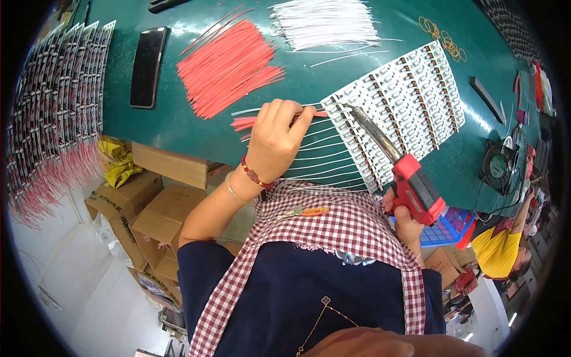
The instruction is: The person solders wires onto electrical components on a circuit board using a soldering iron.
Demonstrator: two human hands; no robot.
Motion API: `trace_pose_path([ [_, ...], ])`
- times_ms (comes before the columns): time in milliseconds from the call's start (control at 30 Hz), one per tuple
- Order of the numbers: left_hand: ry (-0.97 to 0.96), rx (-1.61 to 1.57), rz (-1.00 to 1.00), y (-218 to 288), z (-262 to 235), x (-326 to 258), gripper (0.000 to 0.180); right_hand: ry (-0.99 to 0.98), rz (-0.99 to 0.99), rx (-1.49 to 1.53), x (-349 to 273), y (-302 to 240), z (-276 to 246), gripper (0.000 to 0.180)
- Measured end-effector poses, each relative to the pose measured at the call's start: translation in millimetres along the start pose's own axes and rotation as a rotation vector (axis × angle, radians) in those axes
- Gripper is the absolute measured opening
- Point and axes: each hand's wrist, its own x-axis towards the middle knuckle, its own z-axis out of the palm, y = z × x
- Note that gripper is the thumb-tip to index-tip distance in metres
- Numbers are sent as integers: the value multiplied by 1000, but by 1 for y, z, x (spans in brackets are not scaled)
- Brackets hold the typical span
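My left hand is closed around a small bunch of red wires, pinching one at the upper left corner of a white circuit board panel. My right hand grips a red and black soldering gun. Its metal tip reaches over the panel's left row, close to my left fingertips; whether it touches a pad I cannot tell. Several white wires run from the panel's left edge toward my apron. Rows of small parts cover the panel.
On the green table lie a pile of red wires, a pile of white wires, a phone, rubber bands and a small fan. Wired panels hang at left. Cardboard boxes stand below. Another person is at right.
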Motion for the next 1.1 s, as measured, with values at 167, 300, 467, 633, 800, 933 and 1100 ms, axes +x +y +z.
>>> trace_pose_path([
  [167, 6, 24, 57, 6, -3, -3, 31, 26, -35, -75, -1, 6, -2, 32],
  [300, -8, -12, 46, 9, 5, -8, 35, 34, -19, -222, 2, 6, -2, 21],
  [467, -23, -16, 31, 9, 6, -8, 34, 70, -227, -477, 10, 19, -4, 15],
  [633, -33, -16, 24, 10, 7, -9, 34, 58, -240, -470, 13, 15, -2, 16],
  [800, -38, -11, 14, 9, 7, -10, 33, 45, -241, -506, 11, 14, -3, 14],
  [933, -42, -8, 14, 9, 6, -10, 33, 24, -163, -372, 5, 10, -6, 12],
  [1100, -22, 18, 31, 10, 4, -7, 31, 42, -151, -275, 3, 10, -6, 17],
])
